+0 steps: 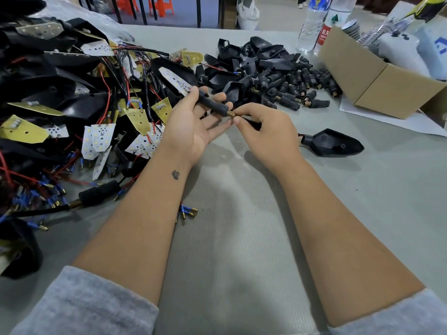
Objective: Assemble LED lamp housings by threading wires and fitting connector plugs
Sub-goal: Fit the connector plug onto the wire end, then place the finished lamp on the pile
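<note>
Left hand (193,122) grips connector plug (214,105), right hand (263,131) pinches wire at its brass end (231,114) — loose pinch risks wire slipping out.

Bright, even, seemingly overhead light; soft forearm shadows on the pale grey ribbed table mat (229,238). Sharp at centre, wide-angle bending and slight blur toward edges.

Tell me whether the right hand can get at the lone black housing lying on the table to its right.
Probably yes: the housing lies uncovered just beside the right hand, though that hand is now pinching a black wire.
</note>
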A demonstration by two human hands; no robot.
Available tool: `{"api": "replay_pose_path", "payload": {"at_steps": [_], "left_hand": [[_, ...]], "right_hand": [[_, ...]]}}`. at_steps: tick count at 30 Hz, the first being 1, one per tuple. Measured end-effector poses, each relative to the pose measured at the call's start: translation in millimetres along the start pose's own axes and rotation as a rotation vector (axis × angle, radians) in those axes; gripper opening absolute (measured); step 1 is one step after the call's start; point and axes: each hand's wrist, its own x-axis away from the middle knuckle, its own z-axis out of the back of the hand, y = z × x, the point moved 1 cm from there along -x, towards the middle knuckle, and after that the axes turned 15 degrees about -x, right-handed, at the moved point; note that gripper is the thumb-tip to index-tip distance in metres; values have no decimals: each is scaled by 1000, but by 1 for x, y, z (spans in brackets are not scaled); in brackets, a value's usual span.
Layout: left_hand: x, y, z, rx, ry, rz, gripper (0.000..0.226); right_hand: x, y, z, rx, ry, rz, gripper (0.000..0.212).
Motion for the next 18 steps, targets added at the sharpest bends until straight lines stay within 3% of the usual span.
{"api": "replay_pose_path", "payload": {"at_steps": [2,6,13,18], "left_hand": [[1,1,2,4,2,3,32],[3,3,3,4,-9,-27,64],[-1,2,3,-20,191,-69,61],[-2,3,5,-37,180,-129,56]], "right_hand": [[0,3,-1,21,-31,-20,10],[1,3,-2,41,-65,-34,9],[1,1,-1,56,-127,-73,12],[0,0,0,60,-133,-98,13]]}}
